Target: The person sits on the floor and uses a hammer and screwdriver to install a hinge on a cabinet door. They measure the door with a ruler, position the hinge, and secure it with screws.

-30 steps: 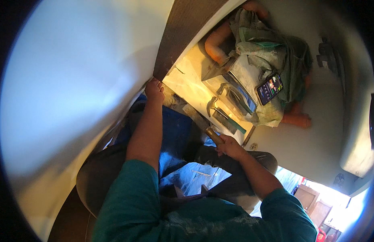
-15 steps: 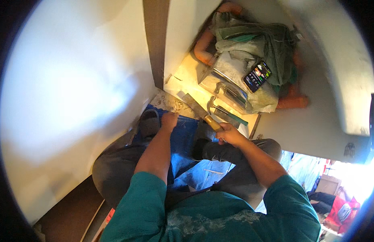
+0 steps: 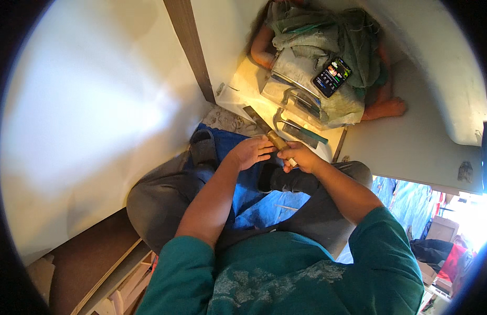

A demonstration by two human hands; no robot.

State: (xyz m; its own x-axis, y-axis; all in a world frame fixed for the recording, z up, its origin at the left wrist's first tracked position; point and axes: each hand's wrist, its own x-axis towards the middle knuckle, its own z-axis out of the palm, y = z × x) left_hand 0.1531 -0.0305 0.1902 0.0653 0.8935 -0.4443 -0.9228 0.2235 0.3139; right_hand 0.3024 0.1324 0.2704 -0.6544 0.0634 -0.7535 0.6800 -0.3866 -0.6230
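Observation:
A chisel [image 3: 277, 140] with a flat grey blade and a yellowish handle is in my right hand [image 3: 301, 156]. Its fingers are wrapped round the pale handle end, and the blade points up and away to the left. Beside the handle is my left hand [image 3: 251, 152], fingers apart, holding nothing. Whether its thumb touches the handle I cannot tell. Just beyond the chisel lies a claw hammer [image 3: 279, 118] with a green handle, against a flat grey slab [image 3: 300, 134].
A phone [image 3: 332, 77] with a lit screen rests on a grey-green cloth [image 3: 353, 50] over a box with a shiny face. Orange pipes [image 3: 385, 108] surround it. White panels [image 3: 96, 105] close in on the left. Blue sheeting [image 3: 269, 209] lies beneath my crossed legs.
My left hand has lifted from the blue sheeting and moved right, its fingers spreading beside the chisel. My right hand has shifted slightly, still gripping the handle.

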